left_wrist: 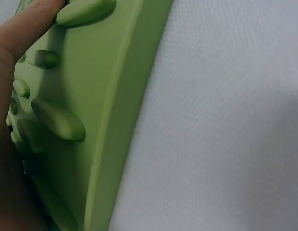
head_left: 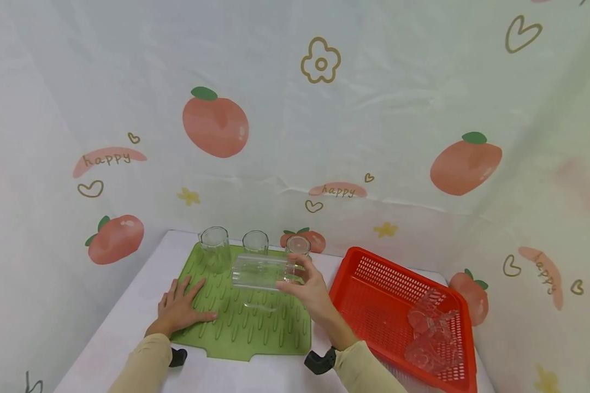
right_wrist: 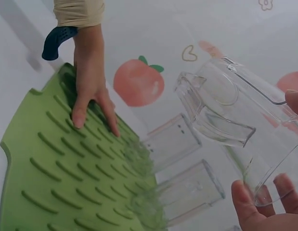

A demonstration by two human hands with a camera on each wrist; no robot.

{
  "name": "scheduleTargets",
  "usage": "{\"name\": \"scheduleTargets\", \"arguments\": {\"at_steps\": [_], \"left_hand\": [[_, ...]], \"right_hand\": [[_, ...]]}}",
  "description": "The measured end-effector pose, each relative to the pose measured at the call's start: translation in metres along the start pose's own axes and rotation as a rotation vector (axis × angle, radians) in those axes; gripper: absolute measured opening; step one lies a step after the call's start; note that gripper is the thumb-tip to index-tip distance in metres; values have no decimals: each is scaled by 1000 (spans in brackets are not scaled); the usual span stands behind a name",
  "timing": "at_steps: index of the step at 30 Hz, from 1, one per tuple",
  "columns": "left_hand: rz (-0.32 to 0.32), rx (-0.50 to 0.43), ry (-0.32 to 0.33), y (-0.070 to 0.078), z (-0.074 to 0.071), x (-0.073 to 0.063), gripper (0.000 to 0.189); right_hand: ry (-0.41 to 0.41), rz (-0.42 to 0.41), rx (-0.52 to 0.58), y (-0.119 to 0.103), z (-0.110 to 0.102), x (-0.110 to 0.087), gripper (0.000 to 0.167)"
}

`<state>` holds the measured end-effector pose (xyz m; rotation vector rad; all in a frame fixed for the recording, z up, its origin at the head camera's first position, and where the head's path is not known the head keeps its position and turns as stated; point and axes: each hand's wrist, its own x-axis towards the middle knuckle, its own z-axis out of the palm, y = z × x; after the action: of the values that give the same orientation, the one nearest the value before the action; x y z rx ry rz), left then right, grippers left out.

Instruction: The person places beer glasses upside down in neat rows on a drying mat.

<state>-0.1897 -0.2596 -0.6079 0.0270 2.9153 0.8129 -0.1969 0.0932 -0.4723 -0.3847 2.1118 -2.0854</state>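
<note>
My right hand (head_left: 307, 286) grips a clear glass mug (head_left: 260, 271) by one end, thumb and fingers around it. The mug lies on its side in the air above the green drying mat (head_left: 255, 333), its handle (right_wrist: 223, 127) pointing down toward the mat. With fingers spread, my left hand (head_left: 179, 308) rests flat on the mat's left side; its thumb touches the raised ribs in the left wrist view. Along the mat's back edge stand three clear glasses: a tall left one (head_left: 215, 251), a middle one (head_left: 255, 242) and a right one (head_left: 298, 246), partly behind my right hand.
A red perforated basket (head_left: 369, 256) stands at the right of the mat, with several clear glass pieces (head_left: 432, 333) in its right part. A white table (head_left: 275, 376) lies under everything, and a fruit-print curtain (head_left: 275, 136) hangs behind it.
</note>
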Motion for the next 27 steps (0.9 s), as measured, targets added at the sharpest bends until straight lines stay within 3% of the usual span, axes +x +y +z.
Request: {"name": "scheduleTargets", "arguments": {"at_steps": [7,16,23,27], "left_hand": [[-12,17,-45,8,-10,-1,116],[-38,-2,-76,8,-9,1,120],[6,-41,11,2,-1,2,121],[0,-71,7,6,-6,2,120]], "right_hand": [[-26,2,39,2,11,1,63],[-79,-24,55,13,25,6,62],[-100,-3,59,18,35,6,65],[-109,0,42,21,39,7,65]]}}
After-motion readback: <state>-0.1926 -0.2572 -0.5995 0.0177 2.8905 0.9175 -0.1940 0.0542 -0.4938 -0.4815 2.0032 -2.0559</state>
